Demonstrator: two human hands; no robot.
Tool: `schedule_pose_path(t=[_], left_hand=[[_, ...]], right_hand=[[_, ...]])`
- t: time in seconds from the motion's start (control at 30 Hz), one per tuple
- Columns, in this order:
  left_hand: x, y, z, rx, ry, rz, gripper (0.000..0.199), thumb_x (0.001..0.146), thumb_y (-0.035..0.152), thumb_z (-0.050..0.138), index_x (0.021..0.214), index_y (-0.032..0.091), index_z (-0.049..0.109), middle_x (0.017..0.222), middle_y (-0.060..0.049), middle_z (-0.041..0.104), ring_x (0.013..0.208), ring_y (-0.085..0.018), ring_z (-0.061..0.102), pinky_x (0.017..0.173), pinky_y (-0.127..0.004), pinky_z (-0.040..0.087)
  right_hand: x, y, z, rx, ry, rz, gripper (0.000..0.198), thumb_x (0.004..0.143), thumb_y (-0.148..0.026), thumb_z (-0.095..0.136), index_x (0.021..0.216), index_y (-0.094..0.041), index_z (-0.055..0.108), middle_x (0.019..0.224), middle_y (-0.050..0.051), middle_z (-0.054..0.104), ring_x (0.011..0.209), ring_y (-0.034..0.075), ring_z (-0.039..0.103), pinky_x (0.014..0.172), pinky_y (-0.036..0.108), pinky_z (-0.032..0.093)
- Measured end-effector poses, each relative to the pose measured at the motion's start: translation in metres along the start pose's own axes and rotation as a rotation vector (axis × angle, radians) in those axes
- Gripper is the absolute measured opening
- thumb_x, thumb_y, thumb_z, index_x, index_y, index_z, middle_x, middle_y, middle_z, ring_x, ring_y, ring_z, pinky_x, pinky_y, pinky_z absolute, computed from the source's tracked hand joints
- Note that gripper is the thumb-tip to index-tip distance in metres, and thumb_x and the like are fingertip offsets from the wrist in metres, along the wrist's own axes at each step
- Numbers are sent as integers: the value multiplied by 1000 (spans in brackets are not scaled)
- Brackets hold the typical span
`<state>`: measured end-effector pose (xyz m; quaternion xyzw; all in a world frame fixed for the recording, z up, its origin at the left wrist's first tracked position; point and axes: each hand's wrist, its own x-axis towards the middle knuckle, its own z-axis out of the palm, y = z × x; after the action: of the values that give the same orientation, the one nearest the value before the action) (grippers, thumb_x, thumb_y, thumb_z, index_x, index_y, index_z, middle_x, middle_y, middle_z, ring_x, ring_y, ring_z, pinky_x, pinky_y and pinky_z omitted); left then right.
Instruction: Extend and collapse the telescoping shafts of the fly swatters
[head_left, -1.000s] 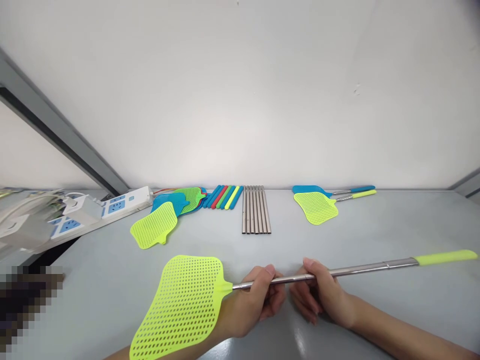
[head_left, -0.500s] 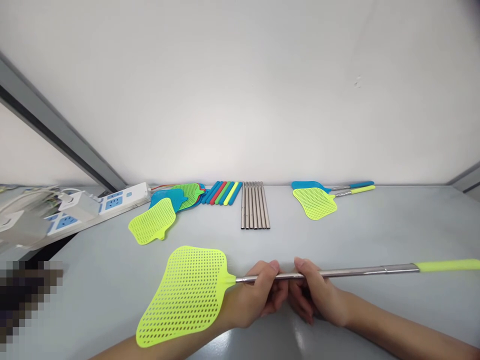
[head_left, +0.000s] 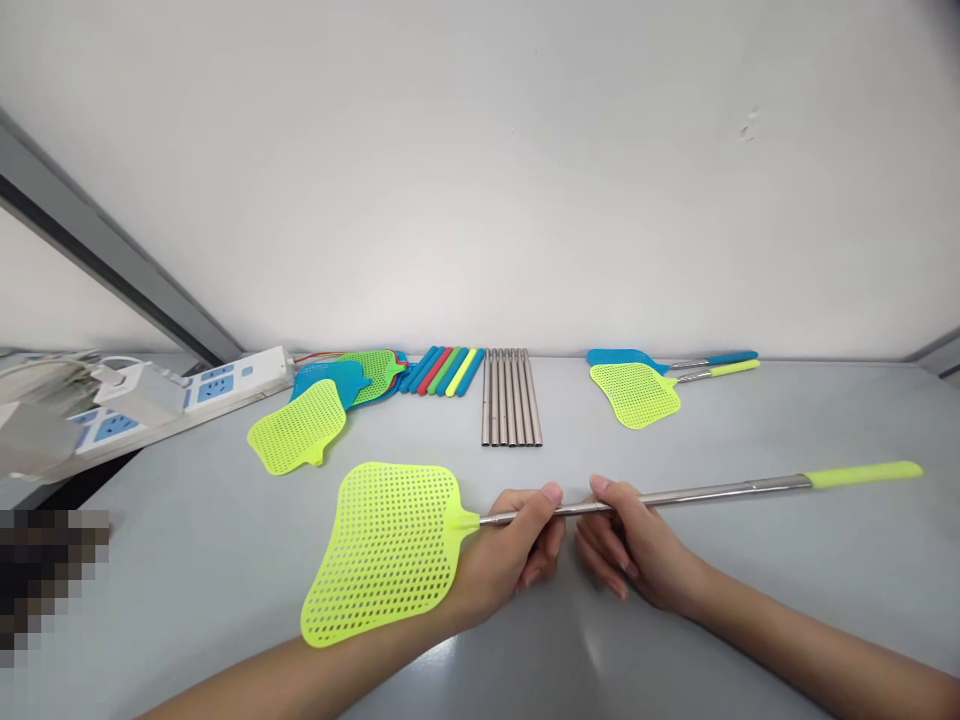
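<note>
A fly swatter (head_left: 390, 545) with a yellow-green mesh head, a silver telescopic rod and a yellow-green grip lies across both my hands, its rod drawn out long. My left hand (head_left: 517, 545) is closed around the rod near the head, thumb on top. Further along the rod, my right hand (head_left: 630, 535) pinches it between thumb and fingers. The grip end (head_left: 866, 474) points to the right, free of both hands. Beyond my hands, silver metal tubes (head_left: 511, 400) lie side by side in a row.
Colored grip sleeves (head_left: 442, 372) lie left of the tubes. Loose swatter heads (head_left: 296, 428) are piled further left, beside a white power strip (head_left: 172, 405) with plugs. At the back right lie a blue swatter (head_left: 622, 357) and a yellow-green swatter (head_left: 637, 395). A wall stands behind the table.
Both hands and the swatter appear higher in view, and the grip end has swung up and leftward, fully in sight now. The hold on the rod stays the same.
</note>
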<state>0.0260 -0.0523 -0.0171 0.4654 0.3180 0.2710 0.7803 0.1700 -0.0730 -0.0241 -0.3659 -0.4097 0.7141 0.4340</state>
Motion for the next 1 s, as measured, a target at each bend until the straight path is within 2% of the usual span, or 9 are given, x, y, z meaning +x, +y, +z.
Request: schedule_pose_path(t=[0.43, 0.67, 0.77, 0.9, 1.0], left_hand=[[2, 0, 1, -50, 153, 73, 45, 78, 41, 43, 43, 16, 32, 28, 7, 24, 31, -4, 24, 40, -22, 22], [2, -5, -3, -115, 242, 159, 42, 82, 40, 34, 47, 17, 35, 31, 7, 24, 34, -6, 24, 42, -23, 22], [1, -5, -3, -112, 254, 141, 43, 83, 43, 29, 48, 17, 35, 32, 6, 23, 36, -6, 25, 43, -23, 22], [0, -1, -2, -134, 247, 117, 43, 82, 46, 26, 50, 17, 34, 33, 6, 23, 37, -7, 24, 44, -22, 22], [0, 0, -3, -143, 250, 157, 46, 81, 48, 21, 51, 17, 36, 33, 6, 24, 37, -7, 24, 43, -22, 22]], right_hand=[[4, -1, 0, 168, 170, -39, 50, 82, -34, 37, 35, -17, 30, 26, -7, 21, 26, 7, 32, 38, 23, 23], [6, -4, -2, 290, 271, -36, 50, 79, -31, 43, 34, -17, 27, 27, -7, 19, 29, 6, 30, 43, 23, 25], [5, -5, -2, 287, 296, -60, 50, 79, -30, 44, 34, -17, 26, 27, -7, 16, 29, 6, 29, 44, 23, 26], [5, -5, -1, 275, 307, -76, 51, 79, -30, 44, 33, -17, 27, 27, -7, 14, 29, 6, 28, 44, 24, 26], [5, -4, -2, 260, 290, -91, 51, 79, -31, 44, 33, -17, 28, 27, -7, 14, 29, 7, 29, 43, 24, 25]])
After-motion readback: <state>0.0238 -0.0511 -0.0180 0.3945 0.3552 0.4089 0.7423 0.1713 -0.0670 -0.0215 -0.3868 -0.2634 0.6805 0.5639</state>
